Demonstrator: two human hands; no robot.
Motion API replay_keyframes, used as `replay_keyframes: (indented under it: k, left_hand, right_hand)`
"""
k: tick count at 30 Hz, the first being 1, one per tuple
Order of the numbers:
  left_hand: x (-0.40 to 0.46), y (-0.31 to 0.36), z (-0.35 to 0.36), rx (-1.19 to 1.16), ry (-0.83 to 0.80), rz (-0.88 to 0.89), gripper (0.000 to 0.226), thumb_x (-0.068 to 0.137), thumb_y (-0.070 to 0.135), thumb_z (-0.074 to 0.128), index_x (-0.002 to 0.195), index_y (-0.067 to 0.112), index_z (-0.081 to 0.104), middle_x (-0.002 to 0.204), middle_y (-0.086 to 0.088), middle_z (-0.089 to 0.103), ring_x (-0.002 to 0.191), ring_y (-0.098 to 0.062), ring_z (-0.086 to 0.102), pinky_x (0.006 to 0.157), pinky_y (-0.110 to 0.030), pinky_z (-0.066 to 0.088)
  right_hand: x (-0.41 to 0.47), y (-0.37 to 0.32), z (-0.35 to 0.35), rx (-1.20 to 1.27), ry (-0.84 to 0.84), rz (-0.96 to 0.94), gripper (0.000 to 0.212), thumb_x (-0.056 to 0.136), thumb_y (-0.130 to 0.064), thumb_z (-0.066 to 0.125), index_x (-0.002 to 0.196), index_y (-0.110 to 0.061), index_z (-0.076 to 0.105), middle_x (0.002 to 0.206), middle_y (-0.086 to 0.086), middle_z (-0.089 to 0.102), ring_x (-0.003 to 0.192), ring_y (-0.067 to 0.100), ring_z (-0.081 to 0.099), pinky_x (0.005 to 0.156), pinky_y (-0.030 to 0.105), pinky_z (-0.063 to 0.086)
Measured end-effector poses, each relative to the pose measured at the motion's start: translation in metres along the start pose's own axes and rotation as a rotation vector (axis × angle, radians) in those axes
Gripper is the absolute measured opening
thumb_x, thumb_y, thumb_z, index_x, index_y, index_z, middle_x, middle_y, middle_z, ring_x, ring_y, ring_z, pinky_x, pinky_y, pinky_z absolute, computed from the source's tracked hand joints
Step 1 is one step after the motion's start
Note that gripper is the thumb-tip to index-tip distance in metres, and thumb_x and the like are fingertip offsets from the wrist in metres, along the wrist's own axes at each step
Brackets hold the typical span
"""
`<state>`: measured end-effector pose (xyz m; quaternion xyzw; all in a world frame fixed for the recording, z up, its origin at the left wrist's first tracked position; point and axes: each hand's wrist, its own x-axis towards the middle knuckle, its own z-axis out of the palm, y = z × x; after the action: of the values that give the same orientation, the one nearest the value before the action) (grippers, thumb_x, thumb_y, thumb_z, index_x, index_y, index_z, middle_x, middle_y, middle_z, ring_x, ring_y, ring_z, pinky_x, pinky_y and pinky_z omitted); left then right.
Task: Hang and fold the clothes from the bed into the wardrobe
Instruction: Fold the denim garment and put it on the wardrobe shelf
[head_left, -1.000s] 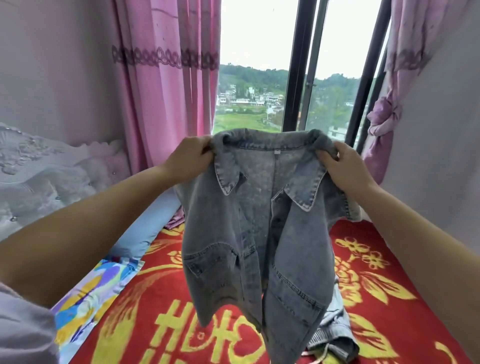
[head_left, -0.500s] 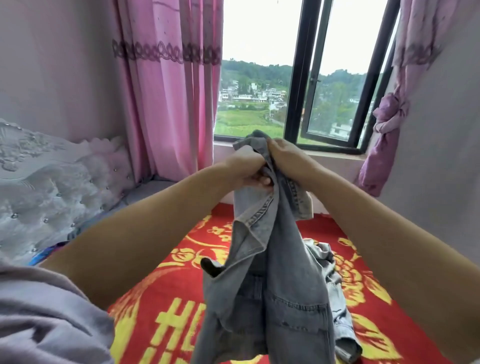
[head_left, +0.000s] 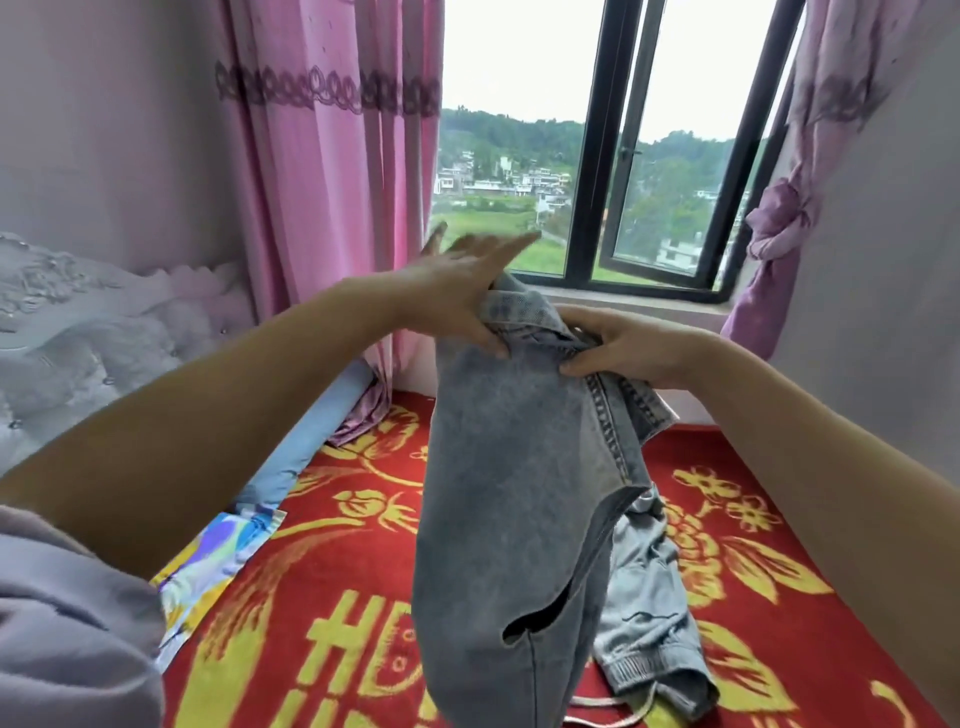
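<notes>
Up in front of the window (head_left: 597, 156), both bare forearms reach forward and hold a grey denim jacket (head_left: 514, 467) in the air above the bed (head_left: 337, 597). The left hand (head_left: 457, 291) has its fingers stretched out straight and spread, a little blurred, pointing toward the glass; only its thumb presses down on the jacket's top edge near the collar. The right hand (head_left: 623, 345) lies lower and to the right, palm down, fingers curled and pinching the bunched collar fabric. The jacket hangs folded lengthwise from these two hands, its hem dropping out of view at the bottom. Behind it, a second grey denim garment (head_left: 649, 639) lies crumpled on the red and yellow blanket (head_left: 779, 545). A pink curtain (head_left: 322, 182) hangs at the left, beside a padded headboard (head_left: 78, 322).
</notes>
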<state>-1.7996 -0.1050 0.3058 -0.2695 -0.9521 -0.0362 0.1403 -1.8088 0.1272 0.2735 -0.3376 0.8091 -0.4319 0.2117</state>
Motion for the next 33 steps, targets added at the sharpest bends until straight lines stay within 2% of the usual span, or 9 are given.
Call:
replay_keyframes:
  k: [1, 3, 5, 8, 12, 16, 22, 28, 33]
  left_hand:
    - [0.002, -0.001, 0.001, -0.121, -0.129, -0.018, 0.096, 0.07, 0.043, 0.079, 0.147, 0.035, 0.023, 0.13, 0.013, 0.05, 0.119, -0.011, 0.044, 0.104, -0.03, 0.032]
    - [0.01, -0.007, 0.006, -0.297, -0.273, -0.066, 0.04, 0.073, 0.03, 0.078, 0.109, 0.033, 0.061, 0.093, 0.023, 0.067, 0.086, -0.006, 0.063, 0.072, -0.011, 0.048]
    - [0.017, -0.015, 0.012, -0.359, -0.251, -0.073, 0.012, 0.076, 0.023, 0.075, 0.083, 0.027, 0.066, 0.076, 0.014, 0.07, 0.069, -0.007, 0.067, 0.059, -0.011, 0.052]
    - [0.026, -0.031, 0.026, -0.5, -0.214, -0.145, 0.006, 0.075, 0.019, 0.073, 0.079, 0.024, 0.071, 0.075, 0.007, 0.073, 0.068, -0.007, 0.069, 0.064, -0.019, 0.057]
    - [0.047, -0.05, 0.047, -0.356, -0.266, -0.195, 0.013, 0.074, 0.02, 0.072, 0.067, 0.03, 0.067, 0.064, 0.014, 0.068, 0.059, -0.002, 0.063, 0.053, -0.012, 0.048]
    - [0.074, -0.07, 0.051, -0.159, -0.165, -0.23, 0.013, 0.079, 0.021, 0.07, 0.07, 0.025, 0.06, 0.072, 0.006, 0.062, 0.064, -0.013, 0.057, 0.06, -0.025, 0.048]
    - [0.075, -0.095, 0.012, 0.087, 0.078, -0.229, 0.01, 0.083, 0.025, 0.057, 0.078, 0.016, 0.059, 0.083, -0.005, 0.064, 0.075, -0.025, 0.058, 0.066, -0.033, 0.049]
    - [0.031, -0.092, 0.05, -0.072, -0.182, -0.206, 0.028, 0.077, 0.019, 0.069, 0.104, 0.009, 0.068, 0.101, -0.007, 0.067, 0.09, -0.026, 0.061, 0.079, -0.034, 0.049]
    - [-0.037, -0.05, 0.226, -0.202, -0.693, -0.116, 0.02, 0.074, 0.012, 0.064, 0.071, 0.019, 0.046, 0.066, -0.002, 0.058, 0.069, -0.026, 0.055, 0.055, -0.03, 0.035]
  right_hand:
    - [0.0, 0.001, 0.001, -0.008, -0.044, 0.002, 0.057, 0.094, 0.003, 0.051, 0.118, -0.048, 0.054, 0.105, -0.004, 0.071, 0.09, 0.018, 0.07, 0.069, 0.029, 0.057]
    - [-0.001, 0.002, 0.002, 0.016, -0.019, -0.001, 0.052, 0.093, 0.0, 0.055, 0.117, -0.045, 0.057, 0.106, -0.005, 0.071, 0.091, 0.018, 0.07, 0.069, 0.029, 0.057]
    - [-0.002, 0.01, 0.005, -0.017, 0.12, 0.013, 0.038, 0.09, -0.01, 0.063, 0.116, -0.037, 0.057, 0.106, -0.002, 0.07, 0.089, 0.016, 0.07, 0.072, 0.032, 0.059]
    - [0.004, 0.04, 0.021, -0.436, 0.163, 0.121, 0.03, 0.084, -0.025, 0.07, 0.11, -0.028, 0.054, 0.106, -0.011, 0.064, 0.091, 0.007, 0.063, 0.079, 0.022, 0.05]
    - [0.036, 0.078, 0.014, -0.842, 0.299, 0.338, 0.009, 0.082, -0.011, 0.055, 0.088, -0.007, 0.061, 0.095, 0.009, 0.067, 0.088, 0.026, 0.061, 0.069, 0.027, 0.045]
    - [0.089, 0.092, -0.012, -0.902, 0.432, 0.391, 0.01, 0.081, -0.004, 0.051, 0.084, -0.011, 0.057, 0.098, 0.012, 0.065, 0.089, 0.031, 0.061, 0.068, 0.029, 0.046]
    - [0.144, 0.065, -0.048, -0.917, 0.702, 0.175, 0.024, 0.08, 0.006, 0.046, 0.078, -0.018, 0.05, 0.085, 0.01, 0.059, 0.077, 0.03, 0.055, 0.063, 0.029, 0.035]
    - [0.136, 0.079, -0.034, -0.991, 0.192, 0.139, 0.003, 0.078, -0.01, 0.061, 0.079, -0.008, 0.061, 0.075, 0.005, 0.06, 0.072, 0.019, 0.053, 0.061, 0.027, 0.035]
    - [0.107, 0.226, 0.087, -0.992, -0.216, 0.227, 0.011, 0.091, -0.017, 0.053, 0.094, -0.011, 0.063, 0.097, 0.011, 0.067, 0.095, 0.025, 0.063, 0.074, 0.032, 0.041]
